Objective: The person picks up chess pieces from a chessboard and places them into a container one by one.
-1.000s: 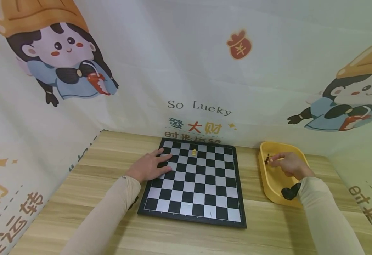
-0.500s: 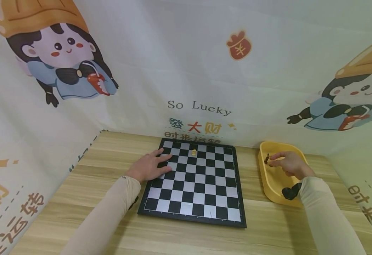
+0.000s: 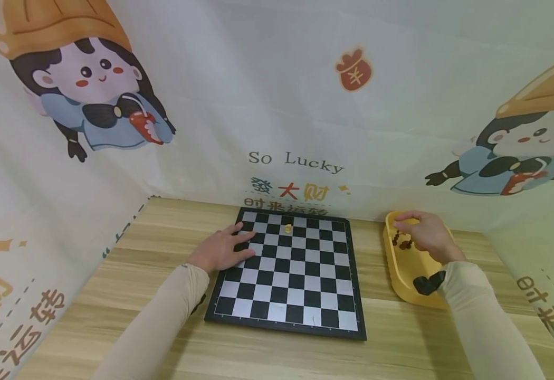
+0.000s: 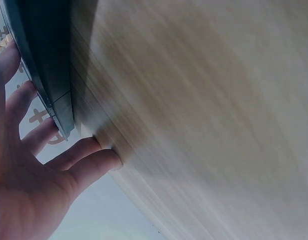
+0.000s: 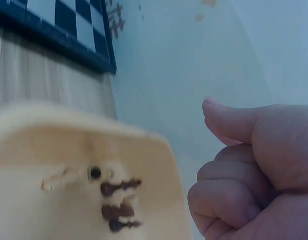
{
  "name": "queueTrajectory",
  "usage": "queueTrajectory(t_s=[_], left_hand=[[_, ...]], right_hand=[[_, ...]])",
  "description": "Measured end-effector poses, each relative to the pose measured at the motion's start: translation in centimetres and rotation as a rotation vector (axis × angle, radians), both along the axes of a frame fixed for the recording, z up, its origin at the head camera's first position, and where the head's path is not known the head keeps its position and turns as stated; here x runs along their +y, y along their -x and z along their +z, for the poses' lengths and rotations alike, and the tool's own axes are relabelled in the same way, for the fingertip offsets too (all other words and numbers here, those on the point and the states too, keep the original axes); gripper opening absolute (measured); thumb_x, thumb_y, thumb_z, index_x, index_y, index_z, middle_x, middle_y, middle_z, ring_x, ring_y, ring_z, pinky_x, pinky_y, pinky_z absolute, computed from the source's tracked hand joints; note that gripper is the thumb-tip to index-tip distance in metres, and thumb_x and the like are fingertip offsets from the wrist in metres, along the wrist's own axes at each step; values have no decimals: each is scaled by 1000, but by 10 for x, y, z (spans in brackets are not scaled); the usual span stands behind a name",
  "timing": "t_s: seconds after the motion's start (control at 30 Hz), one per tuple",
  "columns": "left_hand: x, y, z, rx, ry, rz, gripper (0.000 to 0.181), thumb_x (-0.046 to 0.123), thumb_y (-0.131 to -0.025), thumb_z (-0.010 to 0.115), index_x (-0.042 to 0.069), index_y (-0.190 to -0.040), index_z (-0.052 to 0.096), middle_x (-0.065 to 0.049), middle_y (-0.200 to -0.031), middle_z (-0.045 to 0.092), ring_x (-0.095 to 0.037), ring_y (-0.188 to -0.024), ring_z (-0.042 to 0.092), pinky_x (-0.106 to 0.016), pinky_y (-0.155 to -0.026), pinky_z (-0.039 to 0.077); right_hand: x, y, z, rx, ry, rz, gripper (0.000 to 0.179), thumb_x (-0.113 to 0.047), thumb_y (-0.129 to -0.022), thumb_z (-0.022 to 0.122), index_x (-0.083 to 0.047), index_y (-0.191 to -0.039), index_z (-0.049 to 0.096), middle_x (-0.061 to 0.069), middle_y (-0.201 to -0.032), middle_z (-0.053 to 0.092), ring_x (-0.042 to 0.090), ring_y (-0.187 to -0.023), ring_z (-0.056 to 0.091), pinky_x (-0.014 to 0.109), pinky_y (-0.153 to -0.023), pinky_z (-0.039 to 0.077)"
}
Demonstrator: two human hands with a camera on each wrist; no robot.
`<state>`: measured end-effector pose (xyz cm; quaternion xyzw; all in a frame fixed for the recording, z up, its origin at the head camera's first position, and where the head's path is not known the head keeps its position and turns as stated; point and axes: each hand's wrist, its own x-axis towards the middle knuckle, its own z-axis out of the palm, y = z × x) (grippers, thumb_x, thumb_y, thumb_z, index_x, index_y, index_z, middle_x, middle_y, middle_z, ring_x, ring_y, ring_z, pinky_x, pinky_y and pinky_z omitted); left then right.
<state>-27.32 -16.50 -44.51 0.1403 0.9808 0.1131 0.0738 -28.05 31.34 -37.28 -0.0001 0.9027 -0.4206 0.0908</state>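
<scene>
My left hand (image 3: 222,248) lies with spread fingers over the left edge of the chessboard (image 3: 274,310); the left wrist view shows its fingers along the dark side of the board. One light yellow chess piece (image 3: 288,228) stands near the board's far end. Over the yellow tray (image 3: 393,273) is my right hand (image 3: 426,235), its lower fingers curled and thumb brought toward the index finger. I cannot tell whether a piece sits between those fingertips. Dark chess pieces (image 5: 117,211) lie in the tray beside light pieces (image 5: 61,179).
The board and tray stand on a wood-grain table (image 3: 163,232), with a strip of tabletop between them. A printed cloth (image 3: 210,105) hangs behind and along both sides. A black wrist device (image 3: 429,283) overlaps the tray's near part in the head view.
My right hand has risen from the tray's floor toward its far end, uncovering more dark pieces. My left hand, the board and the piece on it have stayed in place.
</scene>
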Motion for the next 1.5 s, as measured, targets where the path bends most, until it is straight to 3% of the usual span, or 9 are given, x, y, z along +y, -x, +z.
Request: queueTrajectory(t_s=[0.27, 0.47, 0.6, 0.7, 0.83, 0.97, 1.2, 1.5], left_hand=[[1, -1, 1, -9, -1, 9, 65, 63, -100, 49, 32, -157, 41, -11, -170, 26, -48, -150, 35, -58, -121, 35], [0, -1, 0, -2, -7, 13, 65, 63, -100, 50, 32, -156, 42, -11, -170, 26, -48, -150, 35, -59, -121, 36], [0, 0, -1, 6, -6, 4, 66, 64, -99, 49, 32, -156, 42, -11, -170, 27, -47, -150, 36, -58, -120, 37], [-1, 1, -3, 13, -5, -2, 66, 65, -99, 49, 33, -156, 42, -11, -170, 28, -47, -149, 37, -58, -120, 37], [-2, 1, -3, 13, -8, 5, 65, 65, -99, 50, 33, -156, 43, -10, -170, 27, -47, -149, 36, -58, -120, 37], [-2, 1, -3, 15, -3, 9, 65, 65, -99, 49, 33, -156, 43, -10, -170, 27, -47, -150, 36, -58, -121, 36], [0, 0, -3, 19, -13, 3, 65, 65, -99, 51, 33, -155, 44, -10, -169, 29, -46, -149, 37, -58, -121, 36], [-2, -1, -2, 14, -15, 9, 65, 64, -99, 50, 33, -156, 43, -10, -170, 27, -47, -150, 37, -58, -121, 36]], right_hand=[[-33, 3, 2, 17, -20, -14, 48, -39, -102, 62, -7, -138, 59, 4, -94, 56, 11, -55, 41, 26, -51, 43], [-56, 8, 1, 11, 50, -4, 46, -36, -100, 65, -7, -136, 62, -7, -59, 39, 11, -43, 35, 25, -43, 31], [-69, 11, -4, 23, 93, 19, 44, -33, -100, 65, -5, -134, 63, -3, -82, 56, 9, -43, 34, 24, -44, 32], [-79, 13, -8, 19, 97, 33, 41, -33, -101, 65, -7, -132, 64, -4, -79, 56, 9, -43, 33, 24, -43, 32], [-92, 15, -14, -6, 116, 53, 42, -34, -100, 66, -9, -134, 63, -11, -54, 35, 10, -41, 30, 23, -42, 28], [-105, 15, -16, -27, 163, 86, 44, -31, -100, 65, -7, -137, 60, -12, -52, 30, 10, -40, 27, 24, -42, 27], [-130, 15, -20, -30, 187, 126, 42, -29, -101, 65, -8, -137, 61, -8, -65, 46, 9, -42, 26, 23, -42, 29], [-164, 22, -32, -23, 151, 149, 40, -28, -99, 68, -10, -133, 64, -11, -56, 40, 9, -41, 29, 24, -43, 30]])
